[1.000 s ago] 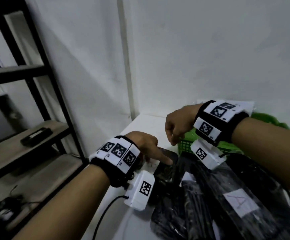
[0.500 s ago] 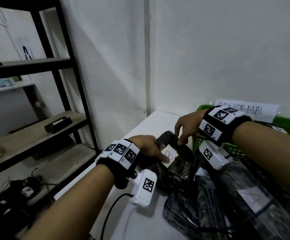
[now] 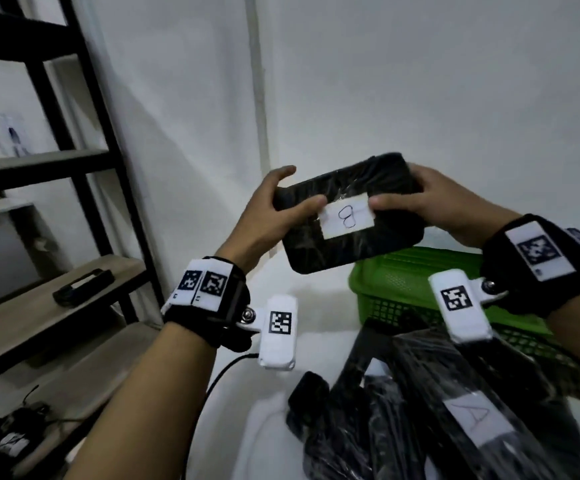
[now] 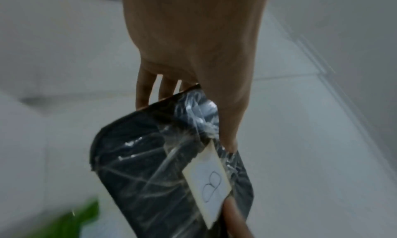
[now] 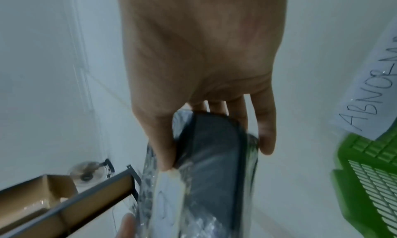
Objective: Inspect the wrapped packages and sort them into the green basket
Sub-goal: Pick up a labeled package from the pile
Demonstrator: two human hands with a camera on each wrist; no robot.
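**Package B held up in both hands**

Hands at either end hold a flat black rectangular package wrapped in clear plastic film up in the air above the counter. The left hand has its grip closed on the package's left end, thumb lying across the front face and touching the edge of the white paper label marked "B", fingers curled round behind. The right hand has its grip closed on the right end in the same way, thumb at the label's other edge. The package sits tilted, its right end higher in the head view, above and just in front of the green plastic lattice basket that stands on the counter by the wall. A white paper sign reading "ABNORM…" hangs at the basket's rim. Below the hands, a pile of other black film-wrapped packages lies on the counter, one bearing a label marked "A". A black metal shelf rack with wooden boards stands to the left.
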